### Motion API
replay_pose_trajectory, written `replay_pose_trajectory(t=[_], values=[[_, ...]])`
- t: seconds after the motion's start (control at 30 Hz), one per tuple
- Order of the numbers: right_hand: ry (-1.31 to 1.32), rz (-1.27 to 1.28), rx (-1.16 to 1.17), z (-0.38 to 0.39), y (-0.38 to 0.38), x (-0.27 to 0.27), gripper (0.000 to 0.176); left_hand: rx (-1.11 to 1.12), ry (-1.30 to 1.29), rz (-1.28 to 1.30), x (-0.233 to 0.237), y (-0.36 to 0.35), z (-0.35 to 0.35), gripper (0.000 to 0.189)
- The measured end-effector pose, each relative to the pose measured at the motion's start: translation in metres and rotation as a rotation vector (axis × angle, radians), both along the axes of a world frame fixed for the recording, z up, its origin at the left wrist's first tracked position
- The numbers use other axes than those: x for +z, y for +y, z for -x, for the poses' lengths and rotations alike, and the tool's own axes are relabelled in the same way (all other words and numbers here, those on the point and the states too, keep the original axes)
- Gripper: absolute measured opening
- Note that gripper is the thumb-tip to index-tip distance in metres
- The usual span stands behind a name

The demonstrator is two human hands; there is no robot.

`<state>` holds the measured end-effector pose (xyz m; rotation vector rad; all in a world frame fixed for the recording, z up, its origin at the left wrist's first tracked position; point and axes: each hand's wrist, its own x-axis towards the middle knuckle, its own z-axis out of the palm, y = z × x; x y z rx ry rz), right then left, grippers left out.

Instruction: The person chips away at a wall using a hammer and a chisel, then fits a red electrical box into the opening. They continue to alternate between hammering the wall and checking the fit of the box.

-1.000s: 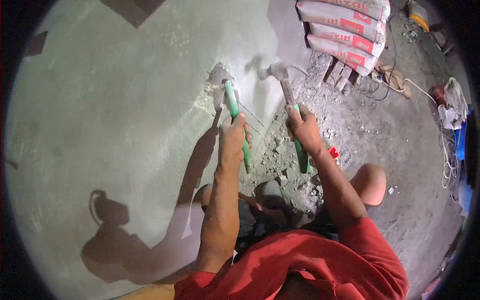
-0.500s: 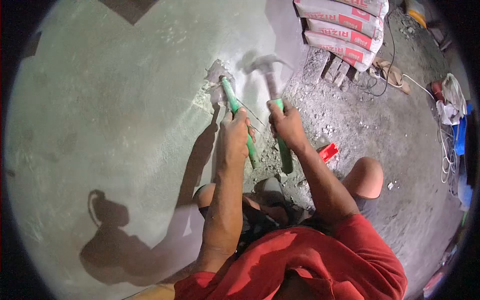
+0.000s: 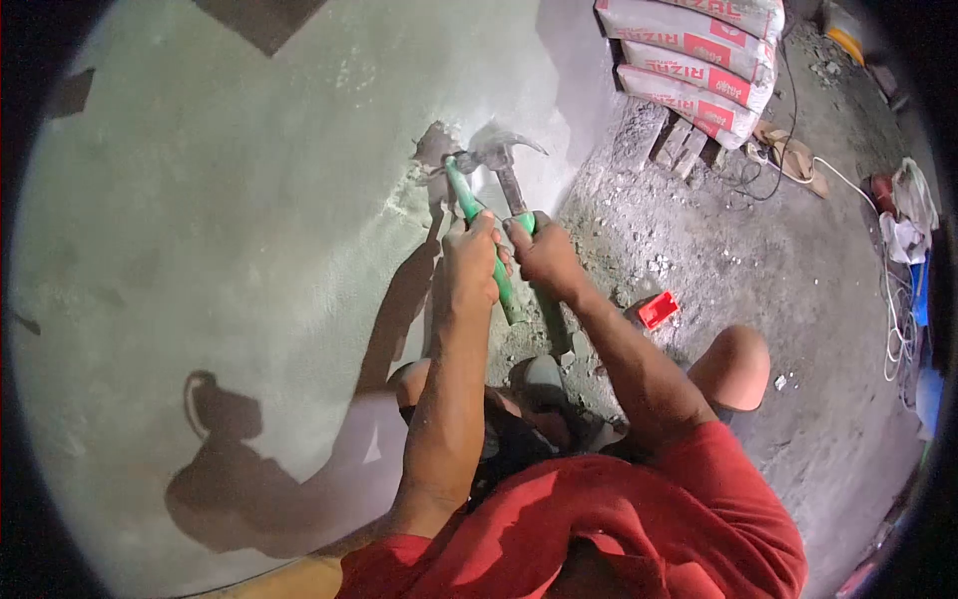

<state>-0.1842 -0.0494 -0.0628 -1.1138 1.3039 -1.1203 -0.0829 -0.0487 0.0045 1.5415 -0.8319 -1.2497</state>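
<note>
My left hand (image 3: 469,262) is wrapped round a green-handled tool (image 3: 460,188), its far end against a broken patch (image 3: 434,146) in the grey plastered wall (image 3: 249,230). What kind of head that tool has is hard to tell, since the end is partly hidden. In my right hand (image 3: 545,258) is a claw hammer (image 3: 510,187) with a green grip, the thumb along the handle. The hammer's head meets the upper end of the green tool, or lies very near it, slightly blurred. Both hands are close together, side by side.
Stacked cement bags (image 3: 689,70) stand on wooden pieces (image 3: 681,148) at the upper right. Rubble (image 3: 624,235) covers the floor along the wall, with a red plastic piece (image 3: 658,310) by my right forearm. Cables (image 3: 838,172) and a white bag (image 3: 910,205) lie farther right.
The claw hammer has swung left and down, from raised apart to the end of the green tool. My right hand has moved left with it; my left hand stays nearly in place.
</note>
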Motion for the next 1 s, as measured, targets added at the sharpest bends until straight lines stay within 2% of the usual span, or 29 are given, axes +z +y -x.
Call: replay_pose_trajectory(t=[0.13,0.2,0.23,0.27,0.33,0.37,0.43,0.47,0.67,0.77,0.83,0.87,0.97,1.0], values=[[-0.041,0.016,-0.035,0.033,0.001,0.001,0.041,0.047,0.014,-0.002,-0.008,0.04,-0.004,0.025],[-0.276,-0.017,-0.196,0.037,0.003,-0.001,0.036,-0.014,-0.043,-0.058,-0.002,0.066,-0.003,0.019],[-0.262,-0.011,-0.213,0.043,0.005,-0.002,0.037,-0.054,-0.049,-0.018,-0.008,0.073,-0.005,0.021],[-0.324,-0.038,-0.23,0.046,0.008,-0.002,0.035,-0.052,-0.053,-0.019,-0.01,0.073,-0.008,0.021],[-0.358,-0.004,-0.249,0.051,0.014,0.002,0.034,-0.187,-0.115,0.053,-0.008,0.063,-0.011,0.024],[-0.358,0.004,-0.252,0.052,0.017,0.002,0.034,-0.179,-0.179,0.04,0.001,0.056,-0.013,0.028],[-0.413,0.045,-0.242,0.053,0.02,0.004,0.033,-0.132,-0.114,0.005,0.006,0.039,-0.024,0.029],[-0.412,0.047,-0.246,0.056,0.02,0.007,0.033,-0.081,-0.052,-0.041,0.007,0.034,-0.03,0.03],[-0.421,0.048,-0.289,0.054,0.02,0.021,0.032,-0.134,-0.083,-0.04,0.001,0.028,-0.039,0.027],[-0.294,-0.004,-0.397,0.027,0.012,0.02,0.034,-0.098,-0.074,-0.055,-0.001,0.026,-0.032,0.027],[-0.203,-0.05,-0.204,-0.004,0.012,0.017,0.039,-0.081,-0.072,-0.06,0.001,0.025,-0.028,0.028],[-0.091,-0.043,0.044,-0.006,0.012,0.015,0.043,-0.059,-0.051,-0.061,0.001,0.024,-0.027,0.028],[-0.168,-0.062,0.062,0.013,0.01,0.006,0.042,-0.045,-0.042,-0.06,0.001,0.026,-0.026,0.027],[-0.23,-0.06,-0.042,0.019,0.01,0.003,0.042,-0.039,-0.054,-0.063,0.001,0.028,-0.027,0.027]])
